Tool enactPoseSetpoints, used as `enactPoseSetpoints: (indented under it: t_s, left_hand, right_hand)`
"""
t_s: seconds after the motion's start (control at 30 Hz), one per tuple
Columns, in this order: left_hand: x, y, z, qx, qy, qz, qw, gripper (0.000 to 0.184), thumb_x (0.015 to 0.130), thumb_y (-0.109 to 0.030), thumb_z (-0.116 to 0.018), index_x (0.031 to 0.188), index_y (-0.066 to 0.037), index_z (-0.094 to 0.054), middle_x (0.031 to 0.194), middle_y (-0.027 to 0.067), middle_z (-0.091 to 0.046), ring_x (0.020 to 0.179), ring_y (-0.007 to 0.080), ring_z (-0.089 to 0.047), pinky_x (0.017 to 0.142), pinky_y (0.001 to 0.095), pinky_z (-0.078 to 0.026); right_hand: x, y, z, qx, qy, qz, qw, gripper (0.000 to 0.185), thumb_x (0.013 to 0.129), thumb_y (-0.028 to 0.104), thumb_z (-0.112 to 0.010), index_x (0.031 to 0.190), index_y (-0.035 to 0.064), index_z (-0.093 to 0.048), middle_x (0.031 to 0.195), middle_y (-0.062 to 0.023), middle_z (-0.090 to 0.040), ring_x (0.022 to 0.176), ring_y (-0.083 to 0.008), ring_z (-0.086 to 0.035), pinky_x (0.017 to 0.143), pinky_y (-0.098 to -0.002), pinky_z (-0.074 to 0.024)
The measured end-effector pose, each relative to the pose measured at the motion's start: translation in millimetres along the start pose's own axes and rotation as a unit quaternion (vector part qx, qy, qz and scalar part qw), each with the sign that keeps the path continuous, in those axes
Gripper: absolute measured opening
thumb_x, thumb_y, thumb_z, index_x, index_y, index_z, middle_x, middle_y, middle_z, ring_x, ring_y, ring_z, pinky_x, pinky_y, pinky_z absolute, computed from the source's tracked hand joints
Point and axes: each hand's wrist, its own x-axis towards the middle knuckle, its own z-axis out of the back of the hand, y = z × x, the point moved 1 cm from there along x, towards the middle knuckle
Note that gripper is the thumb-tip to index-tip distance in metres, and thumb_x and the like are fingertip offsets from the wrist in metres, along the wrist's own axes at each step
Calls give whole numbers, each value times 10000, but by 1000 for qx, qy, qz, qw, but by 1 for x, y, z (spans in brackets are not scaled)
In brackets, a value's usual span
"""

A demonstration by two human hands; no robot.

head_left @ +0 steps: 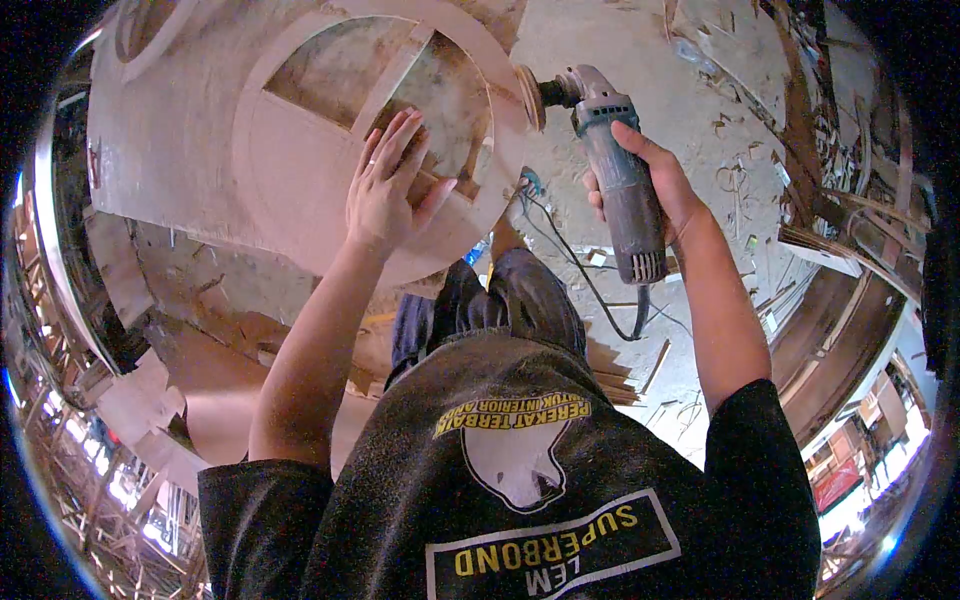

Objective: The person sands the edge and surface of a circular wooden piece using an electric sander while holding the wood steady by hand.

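Note:
My right hand (655, 185) is wrapped round the body of an angle grinder (625, 190). The grinder's round disc (530, 98) is upright at the right edge of a round wooden panel (290, 190) with cut-out openings. Whether disc and edge touch, I cannot tell. My left hand (390, 185) lies on the panel beside the lower opening, its fingers stretched out over a crossbar and holding nothing. A black cord (643, 310) runs from the grinder's rear end.
A second round cut-out (150, 25) shows at the upper left. Wood scraps and debris (740, 160) litter the concrete floor. Stacked boards (840, 250) stand at the right, and wood offcuts (625, 385) lie near my legs. The cord loops down between my legs and the grinder.

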Motion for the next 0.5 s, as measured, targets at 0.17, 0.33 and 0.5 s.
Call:
enactPoseSetpoints:
  t_s: [0.17,0.33,0.5]
  left_hand:
    - [-1,4,-4,1,-9,-12,1000,589,881,-368,-809,1347,-36,-668,1600,104,-494,1508,303,-440,1229,514,-354]
    - [-2,7,-5,-2,-14,-21,1000,600,889,-393,-801,1358,-45,-661,1601,106,-489,1509,306,-436,1232,519,-347]
    - [-3,7,-7,4,-3,-16,1000,612,889,-413,-801,1360,-49,-660,1603,106,-487,1505,313,-440,1233,519,-346]
  right_hand:
    - [-7,-8,-7,11,-17,-5,1000,631,916,653,-693,1141,68,-620,845,-115,-715,657,-200,-718,588,-354,-611]
    - [-10,-19,-7,27,-17,-6,999,638,914,653,-695,1145,62,-630,844,-108,-714,658,-195,-716,589,-348,-610]
    - [-16,-33,-9,44,-37,-11,998,637,920,649,-687,1137,52,-647,838,-105,-713,654,-200,-713,595,-355,-611]
